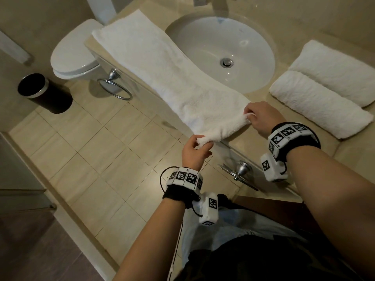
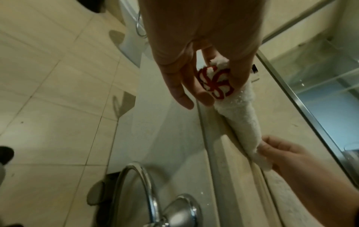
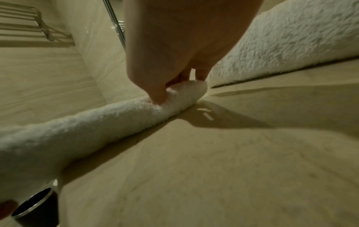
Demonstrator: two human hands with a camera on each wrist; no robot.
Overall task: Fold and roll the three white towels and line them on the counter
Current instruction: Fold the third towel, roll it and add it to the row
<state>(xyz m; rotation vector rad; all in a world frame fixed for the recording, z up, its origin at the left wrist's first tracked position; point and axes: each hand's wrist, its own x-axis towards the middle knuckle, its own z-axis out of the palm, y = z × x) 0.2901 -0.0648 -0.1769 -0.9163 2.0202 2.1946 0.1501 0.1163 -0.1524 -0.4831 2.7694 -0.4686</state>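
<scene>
A long folded white towel [image 1: 162, 65] lies stretched along the counter's front edge, reaching from the toilet side past the sink. Its near end is curled into a small tight roll [image 1: 223, 128]. My left hand [image 1: 195, 147] pinches the roll's left end, where a red embroidered logo [image 2: 213, 83] shows. My right hand [image 1: 257, 116] grips the roll's right end [image 3: 186, 90] against the counter. Two rolled white towels [image 1: 318, 110] [image 1: 332, 72] lie side by side on the counter at the right.
A white sink basin [image 1: 223, 51] is set in the beige counter [image 1: 263, 100], just beyond the towel. Chrome towel rings [image 1: 115, 86] [image 1: 239, 173] hang on the cabinet front. A toilet [image 1: 75, 55] and a black bin [image 1: 42, 92] stand at the left on the tiled floor.
</scene>
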